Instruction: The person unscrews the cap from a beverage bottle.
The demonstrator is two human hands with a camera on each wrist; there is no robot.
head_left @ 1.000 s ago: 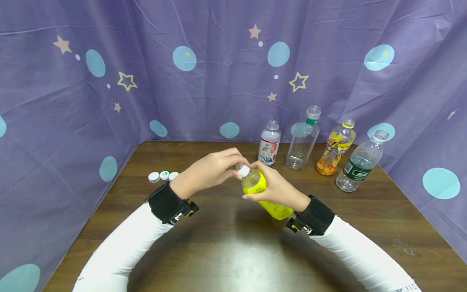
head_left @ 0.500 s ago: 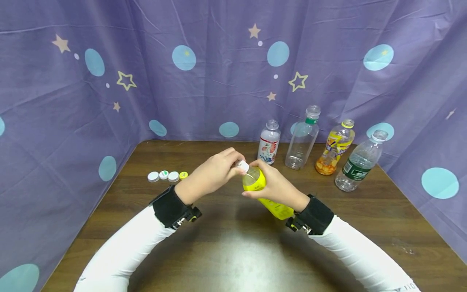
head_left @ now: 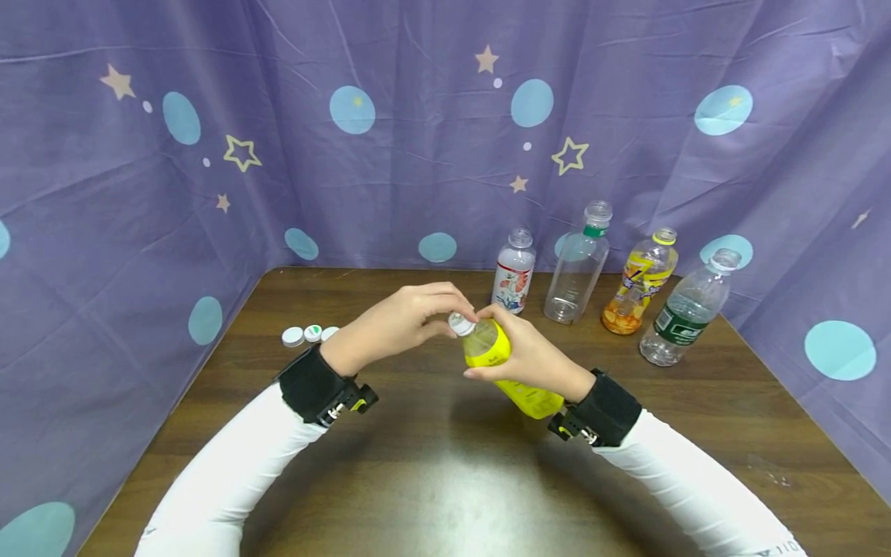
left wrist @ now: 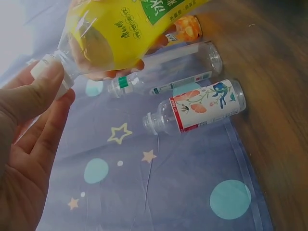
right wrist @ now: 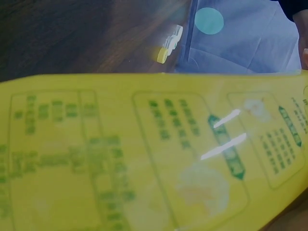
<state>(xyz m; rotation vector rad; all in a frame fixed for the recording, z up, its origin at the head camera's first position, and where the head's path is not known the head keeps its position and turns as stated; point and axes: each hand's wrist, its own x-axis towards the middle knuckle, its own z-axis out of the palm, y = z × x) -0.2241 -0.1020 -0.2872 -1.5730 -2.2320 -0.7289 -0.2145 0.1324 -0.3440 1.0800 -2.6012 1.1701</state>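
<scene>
My right hand (head_left: 532,357) grips a yellow-labelled plastic bottle (left wrist: 113,36) round its upper body, and the bottle leans with its neck toward the left. At the neck sits a white cap (head_left: 462,324). My left hand (head_left: 400,325) pinches this cap; in the left wrist view the thumb lies on its near side and the fingers are behind it. The bottle's label (right wrist: 154,154) fills most of the right wrist view, where the right hand's fingers are hidden.
Uncapped bottles stand at the back right: a floral one (head_left: 513,282), a clear one (head_left: 576,267), a yellow-labelled one (head_left: 639,286) and a green-labelled one (head_left: 685,313). Loose white caps (head_left: 293,336) and a yellow cap (right wrist: 161,55) lie on the wooden table (head_left: 390,480) at left.
My left hand turned at the cap, its wrist swinging rightward and then back left, so the yellow cap is covered again in the head view. The right hand and bottle barely moved.
</scene>
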